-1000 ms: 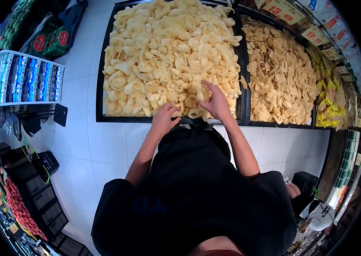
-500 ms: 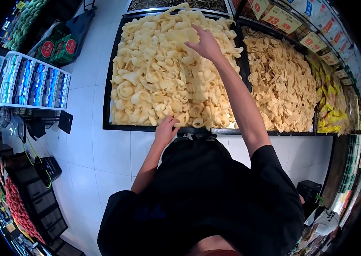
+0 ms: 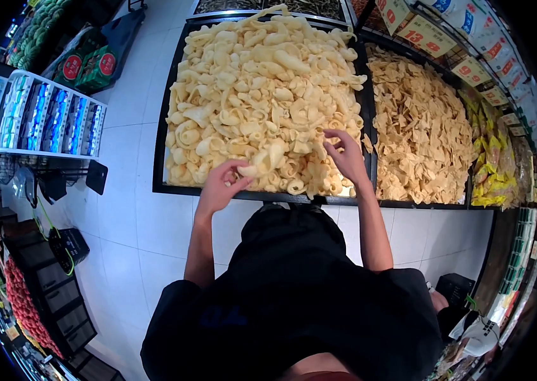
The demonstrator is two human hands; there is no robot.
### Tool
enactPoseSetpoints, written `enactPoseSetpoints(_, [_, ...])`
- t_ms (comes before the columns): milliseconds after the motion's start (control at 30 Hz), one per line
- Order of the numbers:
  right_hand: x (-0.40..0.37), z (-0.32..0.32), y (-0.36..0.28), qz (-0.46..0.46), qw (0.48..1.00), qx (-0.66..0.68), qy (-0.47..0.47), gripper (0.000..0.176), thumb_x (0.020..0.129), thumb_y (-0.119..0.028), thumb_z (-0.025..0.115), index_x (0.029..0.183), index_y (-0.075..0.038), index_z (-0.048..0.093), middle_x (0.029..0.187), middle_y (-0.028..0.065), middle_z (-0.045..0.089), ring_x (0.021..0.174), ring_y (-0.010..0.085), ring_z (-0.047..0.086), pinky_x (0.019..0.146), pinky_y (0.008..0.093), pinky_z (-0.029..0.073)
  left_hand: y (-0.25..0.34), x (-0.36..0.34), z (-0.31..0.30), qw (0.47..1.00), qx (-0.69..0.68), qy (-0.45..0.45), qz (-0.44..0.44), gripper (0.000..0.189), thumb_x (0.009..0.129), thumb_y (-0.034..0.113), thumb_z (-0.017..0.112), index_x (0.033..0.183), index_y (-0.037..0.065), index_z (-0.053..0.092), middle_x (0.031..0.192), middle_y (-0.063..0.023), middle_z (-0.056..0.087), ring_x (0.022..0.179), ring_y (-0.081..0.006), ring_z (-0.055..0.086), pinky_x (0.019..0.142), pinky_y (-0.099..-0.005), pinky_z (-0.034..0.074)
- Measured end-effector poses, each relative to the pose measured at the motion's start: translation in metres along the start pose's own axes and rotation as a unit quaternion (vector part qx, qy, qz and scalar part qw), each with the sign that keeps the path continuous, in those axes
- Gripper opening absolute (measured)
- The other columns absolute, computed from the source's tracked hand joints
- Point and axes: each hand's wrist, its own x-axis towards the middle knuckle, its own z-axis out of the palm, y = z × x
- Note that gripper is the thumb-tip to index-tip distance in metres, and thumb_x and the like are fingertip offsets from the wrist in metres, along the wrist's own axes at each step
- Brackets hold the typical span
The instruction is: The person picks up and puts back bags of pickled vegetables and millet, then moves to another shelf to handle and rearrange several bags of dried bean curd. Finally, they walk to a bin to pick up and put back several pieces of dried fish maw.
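Note:
A wide black-rimmed bin (image 3: 162, 152) is heaped with pale-yellow, puffed, curled pieces (image 3: 230, 95) that look like pork rinds. At its near edge, my left hand (image 3: 219, 185) is closed, with thumb and fingers on one curled puffed piece (image 3: 267, 159). My right hand (image 3: 348, 159) hovers over the bin's near right part. Its thumb and index finger are bent and apart, close to the heaped pieces, with nothing clearly held between them.
Right of it, a second bin (image 3: 421, 120) holds flat tan flakes, with yellow packets (image 3: 491, 152) beyond. Price signs (image 3: 430, 35) hang at upper right. On the left stand a white rack of blue packs (image 3: 52, 117) and a black basket (image 3: 70, 249) on the tiled floor (image 3: 122, 222).
My right hand has drawn back from the far part of the heap to the near right. My left hand has shifted left and lifted slightly, now holding a curled piece.

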Motion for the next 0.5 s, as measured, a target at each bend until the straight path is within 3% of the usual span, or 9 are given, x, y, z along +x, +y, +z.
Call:
enactPoseSetpoints(133, [-0.038,0.003,0.017,0.072,0.996,0.046,-0.001,0.033,0.087,-0.015,0.066,0.118,-0.006,0.063,0.103,0.0067,0.066,0.073,0.0137,0.058,0.070,0.0271,0.050,0.024,0.063,-0.011,0.969,-0.095,0.142,0.177,0.032,0.084,0.001,0.071,0.114,0.000,0.059,0.094,-0.0030,0.062,0.085,-0.0073,0.058,0.060,-0.0206,0.045])
enactPoseSetpoints(200, [-0.050,0.003,0.017,0.100,0.993,0.068,-0.006,0.032,0.088,-0.014,0.066,0.118,-0.005,0.063,0.101,0.0057,0.066,0.073,0.0123,0.057,0.070,0.0262,0.049,0.040,0.099,-0.020,0.961,-0.073,0.202,0.176,0.034,0.083,0.009,0.074,0.113,0.001,0.061,0.092,-0.0011,0.063,0.083,-0.0077,0.060,0.063,-0.0212,0.048])
enactPoseSetpoints(367, [-0.064,0.011,0.017,0.098,0.991,0.093,-0.004,0.031,0.090,-0.013,0.064,0.119,-0.002,0.062,0.102,0.0065,0.066,0.073,0.0115,0.059,0.070,0.0255,0.049,0.054,0.183,-0.032,0.951,0.008,0.244,0.191,0.036,0.081,0.016,0.076,0.112,0.004,0.064,0.093,-0.0031,0.064,0.081,-0.0100,0.061,0.064,-0.0254,0.050])
enactPoseSetpoints(467, [-0.070,0.015,0.017,0.088,0.992,0.090,-0.002,0.031,0.090,-0.013,0.064,0.119,-0.002,0.062,0.103,0.0063,0.067,0.073,0.0104,0.060,0.069,0.0249,0.050,0.051,0.219,-0.035,0.959,0.053,0.211,0.182,0.038,0.081,0.017,0.075,0.115,0.006,0.063,0.099,-0.0059,0.064,0.081,-0.0120,0.062,0.066,-0.0267,0.051])
enactPoseSetpoints(500, [-0.072,0.016,0.016,0.088,0.992,0.091,-0.007,0.032,0.090,-0.013,0.064,0.119,-0.002,0.062,0.104,0.0070,0.067,0.073,0.0120,0.059,0.069,0.0260,0.050,0.047,0.226,-0.035,0.958,0.069,0.204,0.188,0.040,0.081,0.017,0.075,0.118,0.008,0.063,0.108,-0.0079,0.063,0.082,-0.0142,0.063,0.070,-0.0292,0.052])
